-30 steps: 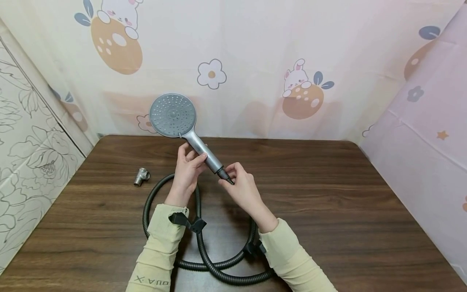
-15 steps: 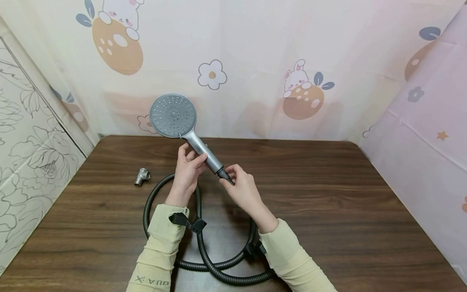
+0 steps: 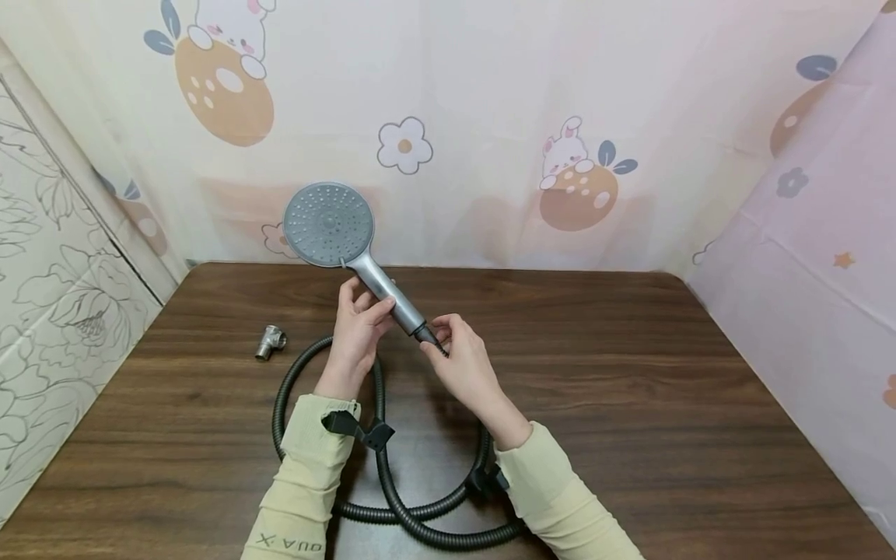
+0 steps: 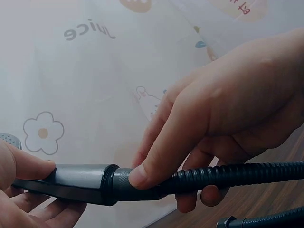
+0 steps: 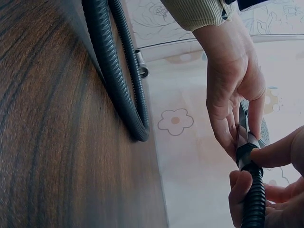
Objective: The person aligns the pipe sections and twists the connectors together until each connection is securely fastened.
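Nearest, the black hose (image 3: 455, 540) lies in loose loops on the worktop (image 3: 665, 404), the slack perhaps there to let its end reach up. Above it the right hand (image 3: 465, 369) pinches the hose's collar (image 4: 126, 184) while the left hand (image 3: 357, 334) grips the handle (image 3: 383, 292) of the slanting, raised shower head (image 3: 329, 225), seemingly to steady the joint, though how tight it is I cannot tell. A metal fitting (image 3: 271, 342) rests just left of the loops, with a printed curtain (image 3: 476, 117) behind everything.
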`<state>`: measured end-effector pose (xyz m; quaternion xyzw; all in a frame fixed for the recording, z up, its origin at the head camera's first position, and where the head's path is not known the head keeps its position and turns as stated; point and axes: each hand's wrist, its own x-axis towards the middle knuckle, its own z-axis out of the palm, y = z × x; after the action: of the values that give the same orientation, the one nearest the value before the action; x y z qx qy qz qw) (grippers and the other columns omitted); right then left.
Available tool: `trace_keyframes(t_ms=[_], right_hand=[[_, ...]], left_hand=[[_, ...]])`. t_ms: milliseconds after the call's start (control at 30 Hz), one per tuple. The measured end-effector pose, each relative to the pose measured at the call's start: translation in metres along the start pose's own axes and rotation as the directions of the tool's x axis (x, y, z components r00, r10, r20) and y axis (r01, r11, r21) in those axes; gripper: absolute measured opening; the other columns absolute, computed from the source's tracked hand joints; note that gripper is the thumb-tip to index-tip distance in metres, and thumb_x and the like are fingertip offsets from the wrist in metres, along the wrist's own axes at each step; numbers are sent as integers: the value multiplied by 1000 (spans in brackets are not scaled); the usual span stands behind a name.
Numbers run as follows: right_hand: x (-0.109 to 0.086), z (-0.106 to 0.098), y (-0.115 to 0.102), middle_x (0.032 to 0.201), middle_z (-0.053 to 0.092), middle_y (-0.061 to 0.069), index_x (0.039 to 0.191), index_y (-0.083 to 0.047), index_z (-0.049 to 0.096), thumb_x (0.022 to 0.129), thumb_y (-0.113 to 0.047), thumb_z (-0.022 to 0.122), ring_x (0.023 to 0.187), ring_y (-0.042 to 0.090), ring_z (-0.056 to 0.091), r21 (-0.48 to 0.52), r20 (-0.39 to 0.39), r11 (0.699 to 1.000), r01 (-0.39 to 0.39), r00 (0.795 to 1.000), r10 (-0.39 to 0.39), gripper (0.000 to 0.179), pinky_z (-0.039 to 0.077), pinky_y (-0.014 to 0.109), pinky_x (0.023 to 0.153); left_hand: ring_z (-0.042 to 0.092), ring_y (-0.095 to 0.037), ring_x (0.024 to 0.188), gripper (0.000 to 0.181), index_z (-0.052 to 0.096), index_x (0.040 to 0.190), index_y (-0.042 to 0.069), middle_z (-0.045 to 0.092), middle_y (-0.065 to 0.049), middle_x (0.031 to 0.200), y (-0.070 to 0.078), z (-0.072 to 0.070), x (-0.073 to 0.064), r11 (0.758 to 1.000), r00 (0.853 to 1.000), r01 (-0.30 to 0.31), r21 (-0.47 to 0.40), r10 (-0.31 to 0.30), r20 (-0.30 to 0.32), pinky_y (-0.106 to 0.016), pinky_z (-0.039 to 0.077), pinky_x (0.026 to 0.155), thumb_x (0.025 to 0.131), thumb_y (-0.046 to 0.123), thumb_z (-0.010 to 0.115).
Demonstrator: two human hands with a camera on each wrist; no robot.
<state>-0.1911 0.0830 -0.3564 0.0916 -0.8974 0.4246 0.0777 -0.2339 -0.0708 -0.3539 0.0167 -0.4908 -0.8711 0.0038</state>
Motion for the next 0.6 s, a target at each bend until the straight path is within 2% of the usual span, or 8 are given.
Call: trace_keyframes(t_ms=[267, 467, 600], right_hand=[[-2, 1, -2, 93, 61, 10, 115, -2, 49, 89, -14, 57, 72, 17, 60, 51, 29, 999, -16, 999, 15, 30, 47, 28, 61], [-1, 1, -3, 92, 64, 8, 111, -4, 52, 91, -13, 54, 66, 11, 56, 22, 14, 1000, 3, 1000, -3, 22, 46, 25, 59], [-1, 1, -3, 93, 64, 8, 110, -4, 53, 91, -16, 54, 71, 13, 58, 27, 26, 1000, 0, 1000, -1, 22, 47, 26, 62]], left_hand=[[59, -12, 92, 57, 23, 133, 15, 46, -17, 129, -1, -1, 0, 1000, 1000, -6, -8, 6, -1, -31, 48, 78, 88, -9, 48], [61, -9, 88, 57, 22, 133, 14, 41, -22, 135, 0, -1, 1, 1000, 1000, -4, -4, 4, 2, -30, 48, 78, 88, -8, 48], [61, -9, 85, 57, 22, 133, 13, 41, -22, 135, -1, -2, 0, 1000, 1000, -6, 3, 6, -4, -29, 48, 76, 88, -8, 49]])
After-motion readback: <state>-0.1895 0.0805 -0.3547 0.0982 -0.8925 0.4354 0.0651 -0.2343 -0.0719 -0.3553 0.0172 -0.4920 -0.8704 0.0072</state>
